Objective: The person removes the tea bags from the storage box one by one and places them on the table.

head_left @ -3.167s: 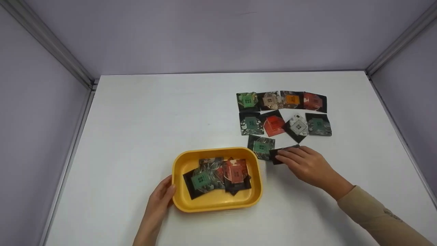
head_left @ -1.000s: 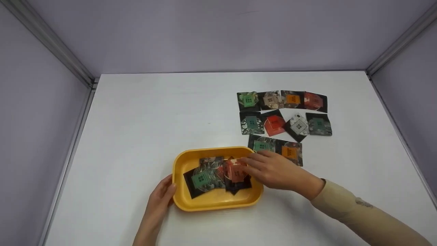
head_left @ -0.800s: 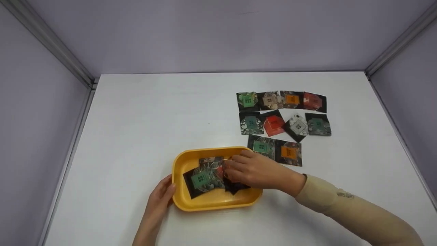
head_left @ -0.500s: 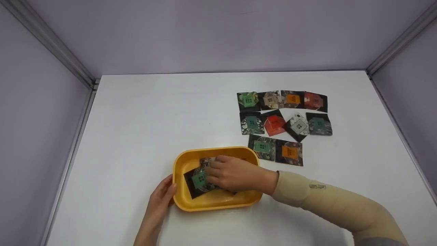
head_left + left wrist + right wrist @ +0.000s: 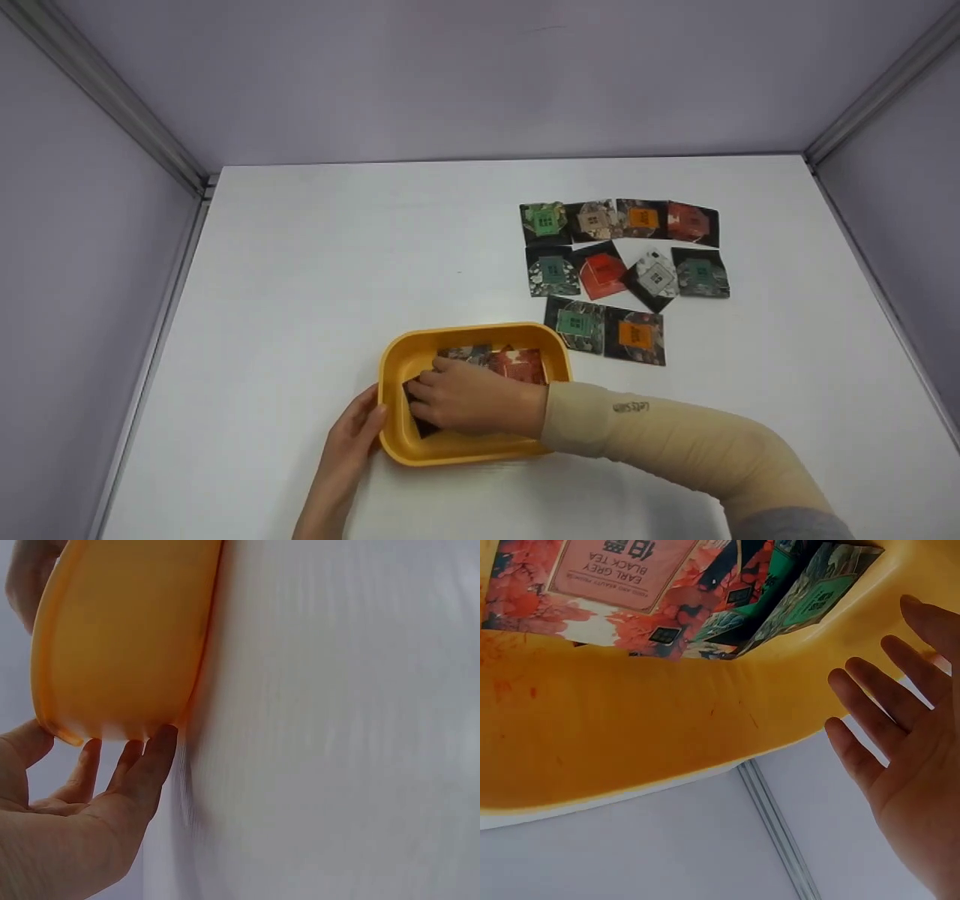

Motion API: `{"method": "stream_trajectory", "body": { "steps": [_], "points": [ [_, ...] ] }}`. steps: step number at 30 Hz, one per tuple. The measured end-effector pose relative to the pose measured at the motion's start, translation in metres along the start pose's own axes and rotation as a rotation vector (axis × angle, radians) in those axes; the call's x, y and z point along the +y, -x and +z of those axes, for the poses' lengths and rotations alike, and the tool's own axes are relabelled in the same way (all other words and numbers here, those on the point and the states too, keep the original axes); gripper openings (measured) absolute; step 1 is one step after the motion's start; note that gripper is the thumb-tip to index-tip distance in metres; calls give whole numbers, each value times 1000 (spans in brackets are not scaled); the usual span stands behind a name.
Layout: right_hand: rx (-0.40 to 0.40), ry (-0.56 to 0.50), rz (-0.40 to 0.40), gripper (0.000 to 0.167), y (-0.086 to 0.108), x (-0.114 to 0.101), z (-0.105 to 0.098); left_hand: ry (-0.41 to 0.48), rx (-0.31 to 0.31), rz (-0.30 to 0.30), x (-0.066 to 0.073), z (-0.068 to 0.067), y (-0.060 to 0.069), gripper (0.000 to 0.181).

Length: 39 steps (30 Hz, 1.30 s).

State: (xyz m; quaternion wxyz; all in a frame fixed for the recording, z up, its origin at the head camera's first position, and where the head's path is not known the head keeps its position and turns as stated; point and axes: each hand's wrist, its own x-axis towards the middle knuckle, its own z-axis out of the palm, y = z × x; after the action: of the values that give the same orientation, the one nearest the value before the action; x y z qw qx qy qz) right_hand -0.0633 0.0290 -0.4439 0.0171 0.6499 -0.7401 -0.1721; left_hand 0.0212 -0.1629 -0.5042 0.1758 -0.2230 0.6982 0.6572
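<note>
Judged step: taking a packet from the yellow, round-cornered plastic tray (image 5: 465,454), lower centre of the head view. Right hand (image 5: 465,394) is inside it, above a flat black packet (image 5: 424,428). Right wrist view: fingers spread, slightly bent, pinching nothing visible; contact with the packet cannot be told. Left hand (image 5: 356,427), lower left of centre: fingers apart, tips against the tray's end wall, thumb at the rim.

Technique (judgement): catch one free corner, pinch a single layer, lift flat so overlapping neighbours do not drag; left fingertips should only steady the tray.

Counts: tray, 1. Square printed packets (image 5: 551,270) on the white table (image 5: 315,277), right of centre: 4 + 4 + 2 = 10. In tray: at least 3, including a red-printed packet (image 5: 521,365) and a grey-patterned packet (image 5: 466,351); remainder hidden. Hands: 2.
</note>
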Motion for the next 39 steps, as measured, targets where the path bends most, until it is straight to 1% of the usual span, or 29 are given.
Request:
{"method": "stream_trajectory", "body": {
  "steps": [4,7,12,15,17,19,21,23,27,31,33,36,39],
  "points": [
    [-59,-39,14,40,-5,-4,4,-2,-3,4,0,0,0,74],
    [-108,-47,45,48,-6,-5,6,1,-7,1,0,0,0,72],
    [-163,-27,106,45,-6,-5,9,-6,-2,-27,1,-1,0,73],
    [-186,-37,111,47,-5,-4,8,-7,2,-41,2,-1,0,73],
    [-192,-57,109,49,-5,-4,6,0,0,-37,1,0,0,73],
    [-183,-76,108,48,-5,-4,4,4,0,-20,1,0,1,71],
    [-158,-85,108,42,-6,-4,2,3,0,-10,1,0,1,70],
    [-132,-69,101,36,-7,-3,-1,0,0,-9,1,0,1,70],
    [-106,-39,94,29,-9,0,-7,-24,6,-35,3,0,1,78],
    [-103,-51,91,29,-8,3,-12,-24,8,-56,3,0,0,81],
    [-89,-55,91,28,-5,4,-14,-25,9,-63,3,0,0,81],
    [-48,-53,85,25,0,6,-20,-30,12,-65,3,1,0,83],
    [19,-38,60,17,8,9,-25,-37,18,-59,3,1,0,84]
  ]
}}
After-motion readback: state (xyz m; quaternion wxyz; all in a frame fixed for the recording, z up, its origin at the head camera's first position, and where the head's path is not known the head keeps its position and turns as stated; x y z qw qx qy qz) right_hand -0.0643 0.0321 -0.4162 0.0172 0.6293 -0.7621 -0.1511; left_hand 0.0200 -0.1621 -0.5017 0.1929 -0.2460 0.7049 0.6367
